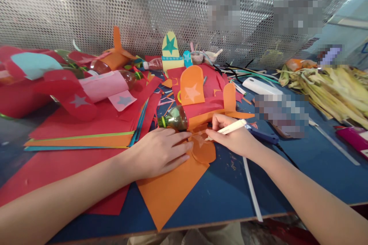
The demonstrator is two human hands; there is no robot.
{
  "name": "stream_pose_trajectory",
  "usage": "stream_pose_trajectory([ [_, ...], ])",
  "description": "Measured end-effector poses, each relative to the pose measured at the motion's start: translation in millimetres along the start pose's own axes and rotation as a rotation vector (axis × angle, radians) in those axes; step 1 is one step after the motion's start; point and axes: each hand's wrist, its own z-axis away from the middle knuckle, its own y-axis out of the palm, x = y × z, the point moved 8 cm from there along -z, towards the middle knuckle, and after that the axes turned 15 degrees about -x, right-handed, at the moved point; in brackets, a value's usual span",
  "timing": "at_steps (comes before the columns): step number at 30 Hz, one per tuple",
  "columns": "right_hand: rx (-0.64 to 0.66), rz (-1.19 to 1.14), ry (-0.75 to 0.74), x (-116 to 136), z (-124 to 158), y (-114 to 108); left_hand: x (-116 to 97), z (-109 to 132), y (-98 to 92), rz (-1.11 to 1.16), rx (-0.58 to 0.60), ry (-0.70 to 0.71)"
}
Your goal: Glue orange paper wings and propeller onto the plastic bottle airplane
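A green plastic bottle (178, 118) wrapped in orange paper lies on its side, its cap end to the left. One rounded orange wing (192, 95) with a pale star stands up from it, and a lower wing (204, 152) lies toward me with a star outline. My left hand (161, 152) rests flat, fingers stretched over the lower wing's left edge and an orange sheet (169, 195). In my right hand (232, 138) is a white marker (231, 127), its tip at the star on that wing.
Stacked coloured paper (80, 138) and other paper-covered bottle planes (106, 88) fill the left side. To the right are a blue-handled tool (264, 136) with a cord, a white strip (252, 189) and dried husks (339, 88). Behind stands a perforated metal screen (115, 4).
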Motion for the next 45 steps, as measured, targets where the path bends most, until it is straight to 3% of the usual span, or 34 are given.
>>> stream_pose_trajectory([
  [45, -0.029, -0.021, -0.011, 0.2, -3.0, -3.0, -0.2, -0.6, -0.3, 0.009, -0.003, 0.0],
])
